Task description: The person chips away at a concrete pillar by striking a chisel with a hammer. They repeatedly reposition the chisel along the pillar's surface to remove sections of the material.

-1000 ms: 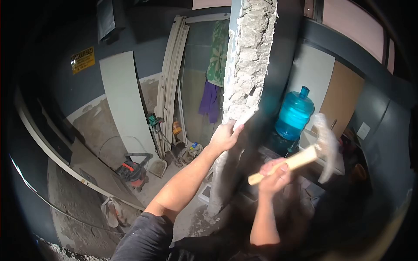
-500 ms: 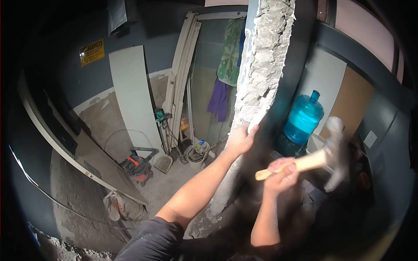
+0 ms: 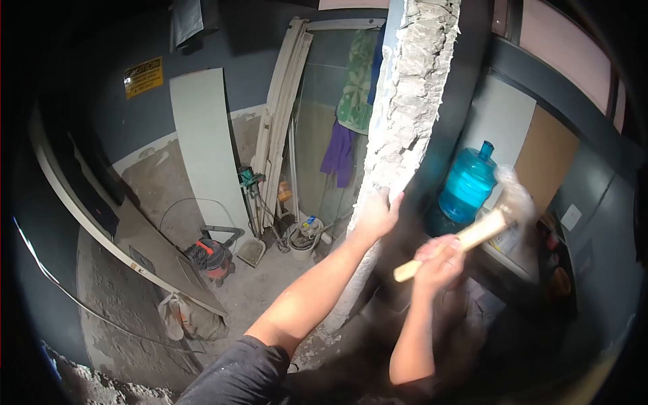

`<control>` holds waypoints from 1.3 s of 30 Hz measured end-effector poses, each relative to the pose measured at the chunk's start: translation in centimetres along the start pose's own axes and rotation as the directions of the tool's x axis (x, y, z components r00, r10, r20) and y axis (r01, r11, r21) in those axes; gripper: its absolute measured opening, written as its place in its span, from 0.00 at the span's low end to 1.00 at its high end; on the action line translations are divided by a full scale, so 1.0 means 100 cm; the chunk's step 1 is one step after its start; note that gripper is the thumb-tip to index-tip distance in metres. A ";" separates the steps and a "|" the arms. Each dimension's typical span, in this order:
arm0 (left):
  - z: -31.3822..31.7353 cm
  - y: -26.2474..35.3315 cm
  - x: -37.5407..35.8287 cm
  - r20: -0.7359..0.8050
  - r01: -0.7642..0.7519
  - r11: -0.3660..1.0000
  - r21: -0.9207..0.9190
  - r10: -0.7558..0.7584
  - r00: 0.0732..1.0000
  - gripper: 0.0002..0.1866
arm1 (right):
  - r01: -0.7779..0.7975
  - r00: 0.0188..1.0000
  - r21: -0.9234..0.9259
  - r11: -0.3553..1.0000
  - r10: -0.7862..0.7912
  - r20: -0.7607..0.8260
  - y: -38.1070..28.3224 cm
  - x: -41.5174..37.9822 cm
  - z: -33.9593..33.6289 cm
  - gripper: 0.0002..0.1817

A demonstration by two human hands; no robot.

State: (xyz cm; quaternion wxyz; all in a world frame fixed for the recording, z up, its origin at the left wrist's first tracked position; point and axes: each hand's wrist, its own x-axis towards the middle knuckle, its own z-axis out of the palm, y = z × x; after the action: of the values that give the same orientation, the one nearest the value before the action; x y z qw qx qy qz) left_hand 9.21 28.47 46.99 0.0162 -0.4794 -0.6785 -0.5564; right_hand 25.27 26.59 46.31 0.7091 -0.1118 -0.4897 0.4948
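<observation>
A hammer point(image 3: 482, 229) with a pale wooden handle is in my right hand point(image 3: 440, 262), the fingers wrapped round the handle. Its head is smeared by motion and sits up and to the right of the hand, apart from the wall. My left hand point(image 3: 378, 217) is closed at the broken edge of a narrow upright wall end point(image 3: 408, 115), thumb to the right. Whatever it grips is mostly hidden by the hand, and I cannot make it out. The wall end's face is rough, pale and chipped, with exposed mortar.
Behind the wall end on the right stands a blue water jug point(image 3: 467, 185). To the left on the floor are a vacuum cleaner point(image 3: 212, 260), a dustpan point(image 3: 251, 252) and a bucket point(image 3: 302, 246) with things in it. A long pale panel point(image 3: 206, 148) leans on the back wall.
The hammer head has swung slightly left and tilted, still in my right hand. My left hand stays at the wall edge, shifted a little, with its thumb slightly more to the right.
</observation>
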 end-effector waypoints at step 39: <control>-0.031 -0.037 0.008 0.129 0.059 0.997 0.049 -0.065 0.989 0.28 | -0.149 0.985 -0.337 0.930 0.169 0.030 0.059 -0.052 -0.008 0.16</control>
State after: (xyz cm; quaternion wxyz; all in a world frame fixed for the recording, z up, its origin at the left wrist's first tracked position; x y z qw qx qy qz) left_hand 4.74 26.88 45.88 -0.0347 -0.4928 -0.7053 -0.5084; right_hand 22.32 25.49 39.08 0.6229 -0.2551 -0.5762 0.4636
